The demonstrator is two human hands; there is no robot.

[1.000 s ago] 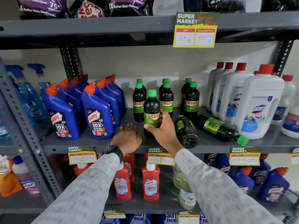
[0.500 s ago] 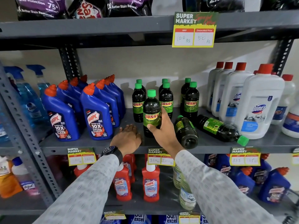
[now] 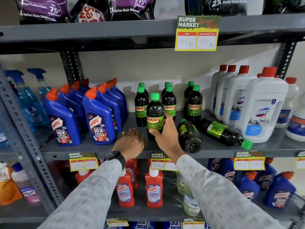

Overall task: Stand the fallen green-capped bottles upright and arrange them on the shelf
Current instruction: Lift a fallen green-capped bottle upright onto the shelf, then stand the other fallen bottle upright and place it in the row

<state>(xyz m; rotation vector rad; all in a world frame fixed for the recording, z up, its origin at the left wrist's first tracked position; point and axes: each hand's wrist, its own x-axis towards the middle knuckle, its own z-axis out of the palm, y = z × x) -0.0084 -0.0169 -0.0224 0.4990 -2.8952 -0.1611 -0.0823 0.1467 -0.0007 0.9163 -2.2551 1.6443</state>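
Several dark green-capped bottles stand upright in rows at the back of the middle shelf [image 3: 214, 150]. One more upright green-capped bottle [image 3: 154, 116] stands in front of them. My right hand [image 3: 165, 134] wraps loosely around its lower right side, thumb on the front. My left hand [image 3: 130, 142] lies flat, palm down, on the shelf just left of that bottle, holding nothing. Two bottles lie fallen to the right: the nearer fallen bottle [image 3: 189, 136] points its base at me, and the far fallen bottle [image 3: 222, 132] points its cap to the front right.
Blue toilet-cleaner bottles [image 3: 97, 123] crowd the shelf on the left. Tall white red-capped bottles [image 3: 262, 109] stand on the right, close to the far fallen bottle. Price tags hang on the shelf edges. Red bottles fill the shelf below.
The front upright bottle has been turned so its label faces forward. My right hand's fingers have loosened and slid lower on it. My left hand has stayed flat on the shelf.
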